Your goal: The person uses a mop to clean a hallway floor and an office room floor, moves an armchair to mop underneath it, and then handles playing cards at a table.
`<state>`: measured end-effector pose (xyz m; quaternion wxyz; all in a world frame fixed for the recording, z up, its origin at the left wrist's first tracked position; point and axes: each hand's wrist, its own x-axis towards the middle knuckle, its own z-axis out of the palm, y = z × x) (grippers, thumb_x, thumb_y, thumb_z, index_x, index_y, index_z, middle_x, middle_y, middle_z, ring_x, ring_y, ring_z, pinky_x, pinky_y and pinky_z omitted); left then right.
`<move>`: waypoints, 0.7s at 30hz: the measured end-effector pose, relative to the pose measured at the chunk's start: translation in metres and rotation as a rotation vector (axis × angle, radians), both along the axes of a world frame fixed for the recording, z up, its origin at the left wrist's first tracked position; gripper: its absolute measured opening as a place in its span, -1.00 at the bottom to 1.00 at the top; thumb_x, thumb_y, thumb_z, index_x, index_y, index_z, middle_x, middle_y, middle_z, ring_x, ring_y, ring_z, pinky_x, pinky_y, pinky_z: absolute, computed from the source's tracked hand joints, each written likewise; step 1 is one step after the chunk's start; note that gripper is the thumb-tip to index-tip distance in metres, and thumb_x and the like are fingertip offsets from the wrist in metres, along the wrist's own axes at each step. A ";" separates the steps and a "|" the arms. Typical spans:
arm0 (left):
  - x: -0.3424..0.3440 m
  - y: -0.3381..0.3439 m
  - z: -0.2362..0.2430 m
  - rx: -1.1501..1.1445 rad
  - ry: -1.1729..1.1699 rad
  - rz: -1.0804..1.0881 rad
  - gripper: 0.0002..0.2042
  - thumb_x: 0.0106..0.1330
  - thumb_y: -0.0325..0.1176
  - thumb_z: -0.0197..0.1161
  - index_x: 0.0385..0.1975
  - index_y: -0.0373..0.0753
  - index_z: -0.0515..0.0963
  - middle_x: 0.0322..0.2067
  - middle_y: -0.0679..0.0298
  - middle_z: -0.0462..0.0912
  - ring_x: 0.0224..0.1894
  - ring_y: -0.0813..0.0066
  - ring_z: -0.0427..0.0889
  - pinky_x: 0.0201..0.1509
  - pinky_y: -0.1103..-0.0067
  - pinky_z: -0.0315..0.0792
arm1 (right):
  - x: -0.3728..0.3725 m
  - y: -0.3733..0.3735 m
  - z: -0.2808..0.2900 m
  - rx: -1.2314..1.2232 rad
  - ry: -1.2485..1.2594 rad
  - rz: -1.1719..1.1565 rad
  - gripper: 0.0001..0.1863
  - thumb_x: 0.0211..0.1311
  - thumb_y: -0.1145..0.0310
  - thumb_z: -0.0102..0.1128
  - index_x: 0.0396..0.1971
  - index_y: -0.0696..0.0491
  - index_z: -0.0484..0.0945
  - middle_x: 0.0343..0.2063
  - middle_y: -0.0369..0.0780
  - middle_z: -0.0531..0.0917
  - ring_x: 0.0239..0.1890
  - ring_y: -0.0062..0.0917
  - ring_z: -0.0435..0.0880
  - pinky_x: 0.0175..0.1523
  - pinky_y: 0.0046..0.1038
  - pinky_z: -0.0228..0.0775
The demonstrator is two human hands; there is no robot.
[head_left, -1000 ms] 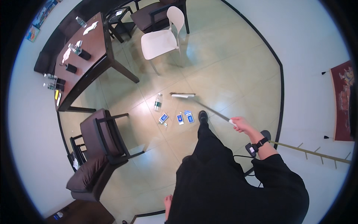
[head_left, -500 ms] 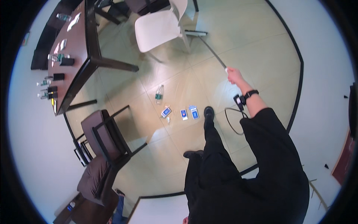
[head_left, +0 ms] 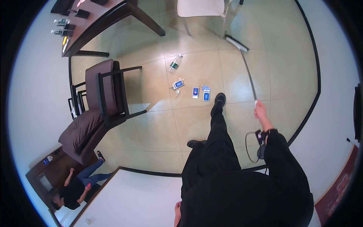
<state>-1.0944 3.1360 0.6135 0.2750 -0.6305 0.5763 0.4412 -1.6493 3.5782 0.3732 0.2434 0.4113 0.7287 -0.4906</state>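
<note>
Floor (head_left: 159, 132), centre of frame: smooth tile, glossy, pale reflections. Broom (head_left: 237, 43), right of upper centre: whitish strip on head, smooth, plastic-looking; slim grey pole (head_left: 248, 73), smooth, metal or plastic undetermined. Bottle (head_left: 176, 63), above centre: clear, shiny plastic. Blue-and-white boxes (head_left: 195, 92), centre: smooth, look like thin card. Armchair (head_left: 92, 81), left: brown, leather-like upholstery, soft sheen, creased over cushion (head_left: 83, 128). Table (head_left: 86, 29), upper left: wood-look, polished. White chair (head_left: 200, 8), top edge: smooth, plastic-looking. Trousers (head_left: 223, 140), lower centre: black cloth, matt.
</note>
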 end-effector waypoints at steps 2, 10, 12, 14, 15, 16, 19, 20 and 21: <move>0.011 -0.007 -0.023 0.002 0.008 -0.004 -0.73 0.20 -0.27 0.11 -0.29 -0.39 0.45 -0.43 0.24 0.54 -0.36 0.60 0.47 -0.27 0.69 0.37 | 0.058 -0.015 0.014 -0.049 -0.063 -0.012 -0.61 0.25 0.12 -0.19 0.07 -0.17 0.28 -0.78 -0.37 0.31 -0.85 -0.67 0.25 -0.82 -0.59 0.07; 0.021 -0.100 -0.103 0.173 0.174 0.292 -0.79 0.21 -0.28 0.01 -0.25 -0.24 0.33 -0.34 0.18 0.55 -0.34 0.38 0.56 -0.36 0.44 0.47 | 0.244 -0.048 0.078 -0.089 -0.176 0.251 -0.68 0.22 0.05 -0.18 -0.37 -0.02 0.42 -0.81 -0.31 0.37 -0.82 -0.64 0.35 -0.76 -0.59 0.14; 0.032 -0.114 -0.115 0.099 0.241 0.415 -0.81 0.19 -0.33 0.01 -0.26 -0.24 0.32 -0.42 0.19 0.54 -0.41 0.43 0.56 -0.43 0.50 0.45 | 0.232 -0.080 0.119 -0.227 -0.254 0.106 -0.76 0.17 0.14 -0.06 -0.31 -0.01 0.38 -0.70 -0.28 0.36 -0.78 -0.69 0.28 -0.76 -0.66 0.08; 0.025 -0.118 -0.129 0.084 0.271 0.474 -0.82 0.17 -0.35 0.01 -0.26 -0.24 0.32 -0.43 0.18 0.54 -0.47 0.43 0.56 -0.50 0.53 0.43 | 0.200 -0.080 0.138 -0.250 -0.193 0.119 -0.76 0.17 0.17 -0.05 -0.29 0.01 0.37 -0.70 -0.28 0.34 -0.78 -0.71 0.25 -0.76 -0.69 0.05; 0.019 -0.118 -0.137 0.091 0.269 0.481 -0.81 0.17 -0.36 0.01 -0.25 -0.24 0.32 -0.43 0.17 0.54 -0.49 0.43 0.55 -0.53 0.54 0.43 | 0.188 -0.079 0.148 -0.285 -0.175 0.109 -0.77 0.16 0.20 -0.03 -0.28 0.02 0.36 -0.70 -0.29 0.33 -0.78 -0.72 0.22 -0.75 -0.71 0.02; 0.019 -0.125 -0.141 0.094 0.288 0.482 -0.81 0.17 -0.36 0.01 -0.25 -0.24 0.32 -0.43 0.17 0.54 -0.49 0.43 0.55 -0.53 0.54 0.43 | 0.184 -0.088 0.162 -0.350 -0.150 0.083 -0.79 0.15 0.27 -0.02 -0.26 0.04 0.36 -0.69 -0.29 0.32 -0.77 -0.75 0.19 -0.75 -0.73 -0.03; 0.006 -0.136 -0.147 0.109 0.284 0.479 -0.83 0.16 -0.35 0.00 -0.28 -0.24 0.34 -0.46 0.19 0.53 -0.54 0.46 0.52 -0.53 0.52 0.43 | 0.170 -0.102 0.169 -0.357 -0.126 0.096 -0.74 0.10 0.37 0.03 -0.19 0.07 0.37 -0.72 -0.32 0.35 -0.77 -0.73 0.25 -0.74 -0.71 0.03; -0.006 -0.135 -0.148 0.118 0.291 0.476 -0.85 0.17 -0.34 -0.01 -0.32 -0.25 0.35 -0.51 0.23 0.50 -0.57 0.48 0.48 -0.48 0.48 0.45 | 0.161 -0.101 0.169 -0.359 -0.113 0.102 -0.74 0.10 0.37 0.03 -0.19 0.07 0.37 -0.72 -0.32 0.35 -0.77 -0.73 0.25 -0.74 -0.71 0.03; -0.019 -0.134 -0.147 0.124 0.296 0.475 -0.86 0.17 -0.33 -0.02 -0.37 -0.25 0.36 -0.55 0.26 0.46 -0.60 0.50 0.44 -0.43 0.44 0.46 | 0.149 -0.098 0.165 -0.359 -0.079 0.174 -0.74 0.08 0.41 0.04 -0.19 0.07 0.37 -0.71 -0.33 0.35 -0.76 -0.72 0.27 -0.74 -0.71 0.05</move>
